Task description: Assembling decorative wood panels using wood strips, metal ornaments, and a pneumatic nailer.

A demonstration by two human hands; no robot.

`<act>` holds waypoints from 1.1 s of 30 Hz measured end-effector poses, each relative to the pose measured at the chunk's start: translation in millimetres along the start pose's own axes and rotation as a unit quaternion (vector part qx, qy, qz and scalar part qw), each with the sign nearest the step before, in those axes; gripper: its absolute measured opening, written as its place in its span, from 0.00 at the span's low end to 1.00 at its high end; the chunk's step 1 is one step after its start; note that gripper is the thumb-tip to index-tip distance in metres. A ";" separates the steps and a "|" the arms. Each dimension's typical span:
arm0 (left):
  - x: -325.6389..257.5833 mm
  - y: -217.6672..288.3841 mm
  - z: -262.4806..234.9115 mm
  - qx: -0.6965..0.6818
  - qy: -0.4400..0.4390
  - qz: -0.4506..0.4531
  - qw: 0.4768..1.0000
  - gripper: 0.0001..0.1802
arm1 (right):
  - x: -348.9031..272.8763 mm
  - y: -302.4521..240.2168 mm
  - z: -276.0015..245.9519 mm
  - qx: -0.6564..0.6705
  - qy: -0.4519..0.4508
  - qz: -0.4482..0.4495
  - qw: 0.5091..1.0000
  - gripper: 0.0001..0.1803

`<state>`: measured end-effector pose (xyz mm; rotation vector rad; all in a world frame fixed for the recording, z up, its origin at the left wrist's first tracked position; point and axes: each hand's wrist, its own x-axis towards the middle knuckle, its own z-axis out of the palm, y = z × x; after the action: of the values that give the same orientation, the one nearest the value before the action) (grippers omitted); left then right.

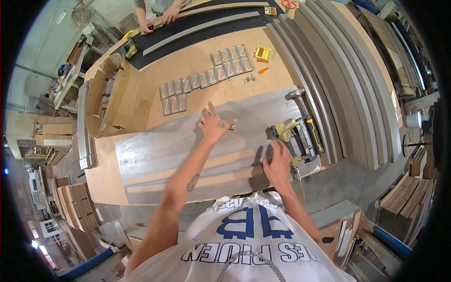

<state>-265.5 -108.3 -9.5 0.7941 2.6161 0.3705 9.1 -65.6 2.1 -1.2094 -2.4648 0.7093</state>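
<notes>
My left hand (217,125) is over the grey panel (155,143), its fingers spread and pointing toward the rows of small grey blocks. Beside its thumb is a small dark item, too small to name. My right hand (279,163) hovers at the panel's near right part with its fingers extended and thumb apart, just short of a yellow and black nail gun (285,131). The grey blocks (203,80), each with a pale curved line on it, lie in staggered rows beyond my left hand. Two light wooden strips (206,180) lie along the panel's near side.
A hammer (296,94) lies by long stacked grey boards (345,80) on the right. A yellow box (263,52) and loose fasteners (250,79) are beyond the panel. An open cardboard box (124,103) stands left. At the far side, another person's hands (159,21) work over a strip.
</notes>
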 end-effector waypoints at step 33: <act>-118.7 -56.6 -2.9 -0.072 -0.046 0.318 0.944 0.29 | 57.9 15.8 15.8 0.095 -0.272 -0.126 0.949 0.27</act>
<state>-202.5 -222.7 6.3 1.5522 2.1525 0.6678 -22.7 -15.7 -16.7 -0.6669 -2.8178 1.3093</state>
